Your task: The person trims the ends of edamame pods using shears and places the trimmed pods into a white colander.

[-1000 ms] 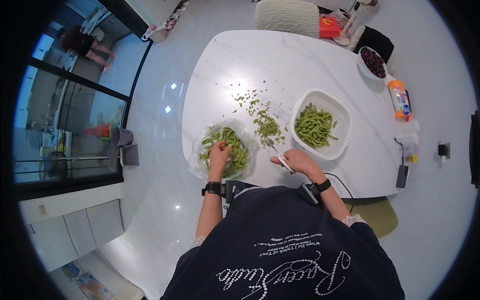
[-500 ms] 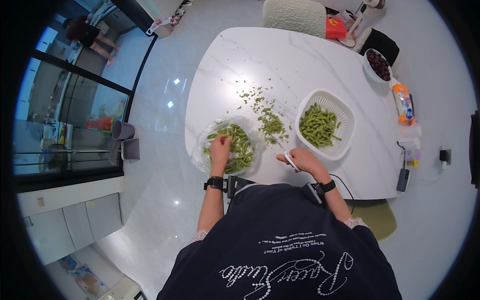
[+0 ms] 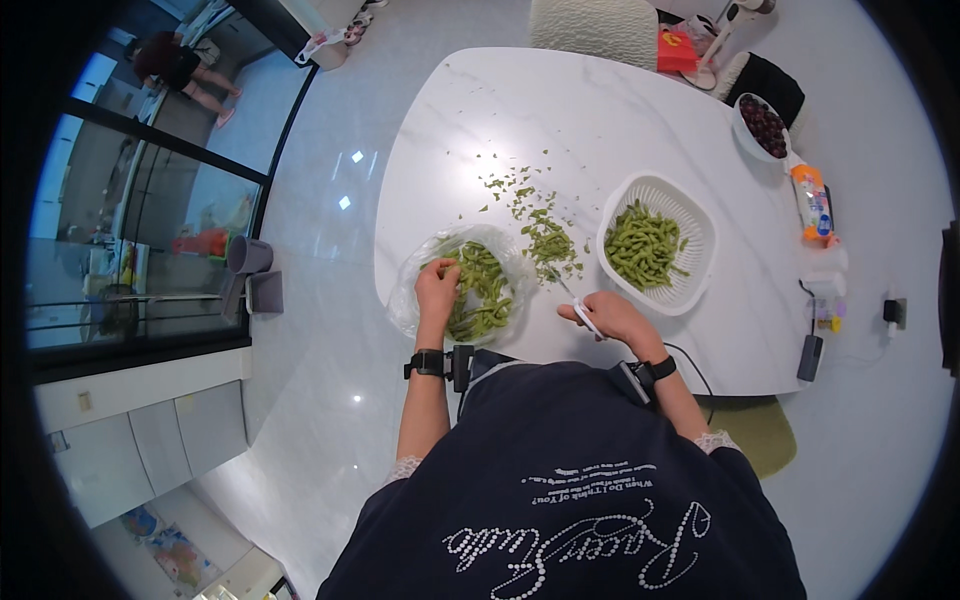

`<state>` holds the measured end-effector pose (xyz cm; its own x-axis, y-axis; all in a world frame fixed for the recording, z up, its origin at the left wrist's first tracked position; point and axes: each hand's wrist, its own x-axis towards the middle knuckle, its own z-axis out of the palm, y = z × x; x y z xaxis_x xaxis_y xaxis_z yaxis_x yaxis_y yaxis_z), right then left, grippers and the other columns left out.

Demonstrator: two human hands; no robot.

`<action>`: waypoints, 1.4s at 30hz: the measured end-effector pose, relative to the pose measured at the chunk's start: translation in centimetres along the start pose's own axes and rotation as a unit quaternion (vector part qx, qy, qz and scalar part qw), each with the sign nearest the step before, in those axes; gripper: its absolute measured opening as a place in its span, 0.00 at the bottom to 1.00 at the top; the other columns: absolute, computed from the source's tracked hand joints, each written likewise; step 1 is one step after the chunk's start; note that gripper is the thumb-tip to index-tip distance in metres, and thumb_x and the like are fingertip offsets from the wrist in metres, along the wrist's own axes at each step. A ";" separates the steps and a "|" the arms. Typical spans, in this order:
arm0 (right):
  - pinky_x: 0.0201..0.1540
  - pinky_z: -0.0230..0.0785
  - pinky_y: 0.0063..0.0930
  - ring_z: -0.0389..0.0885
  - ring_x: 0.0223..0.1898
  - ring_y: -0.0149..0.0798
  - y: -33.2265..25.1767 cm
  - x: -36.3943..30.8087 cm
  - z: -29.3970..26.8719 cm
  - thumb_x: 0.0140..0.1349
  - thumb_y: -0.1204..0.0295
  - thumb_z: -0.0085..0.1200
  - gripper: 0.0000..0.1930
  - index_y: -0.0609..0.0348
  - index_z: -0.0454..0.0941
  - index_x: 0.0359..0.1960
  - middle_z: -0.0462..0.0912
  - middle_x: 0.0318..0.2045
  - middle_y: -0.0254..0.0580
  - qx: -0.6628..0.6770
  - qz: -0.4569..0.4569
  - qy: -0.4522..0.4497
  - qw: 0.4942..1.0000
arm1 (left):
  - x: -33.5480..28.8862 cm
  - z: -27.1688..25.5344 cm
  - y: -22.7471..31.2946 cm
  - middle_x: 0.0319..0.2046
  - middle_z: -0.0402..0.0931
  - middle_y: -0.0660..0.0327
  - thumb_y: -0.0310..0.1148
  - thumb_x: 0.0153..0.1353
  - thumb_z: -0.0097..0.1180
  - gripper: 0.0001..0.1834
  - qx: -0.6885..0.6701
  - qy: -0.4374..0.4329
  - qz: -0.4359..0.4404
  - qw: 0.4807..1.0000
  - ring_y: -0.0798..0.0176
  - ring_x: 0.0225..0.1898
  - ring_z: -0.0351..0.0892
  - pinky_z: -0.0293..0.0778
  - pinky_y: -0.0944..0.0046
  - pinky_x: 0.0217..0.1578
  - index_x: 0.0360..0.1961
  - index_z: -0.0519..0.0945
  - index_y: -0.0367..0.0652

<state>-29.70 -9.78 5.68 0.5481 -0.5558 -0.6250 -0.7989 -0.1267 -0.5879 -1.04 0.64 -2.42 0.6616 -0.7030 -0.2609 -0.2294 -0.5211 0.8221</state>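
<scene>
Reaching into the bag of green pods while the scissors wait.
Left hand (image 3: 437,287) has stayed in the clear plastic bag (image 3: 408,300) at 9 o'clock over the last second, fingers curled onto the green pods (image 3: 482,290); right hand (image 3: 610,315) remains clenched on white-handled scissors (image 3: 580,310), blades toward the trimmings (image 3: 548,240) at 12 o'clock, white colander (image 3: 700,215) at 2 o'clock on the counter (image 3: 560,110).
</scene>
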 end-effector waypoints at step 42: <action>0.35 0.68 0.43 0.77 0.31 0.57 -2.6 -0.8 -1.0 0.56 0.38 0.44 0.35 0.66 0.76 0.25 0.78 0.25 0.60 0.046 -0.072 0.044 0.995 | -4.0 4.3 9.9 0.23 0.71 0.68 0.31 0.57 0.58 0.08 -0.269 -0.312 -0.078 0.908 0.75 0.22 0.70 0.69 0.74 0.25 0.36 0.74 0.40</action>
<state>-28.29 -9.79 8.26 0.6280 -0.6077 -0.4861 -0.6855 -0.1364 -0.7152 -9.00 -3.83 4.62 0.0839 -0.8656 -0.4936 0.3247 -0.4446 0.8348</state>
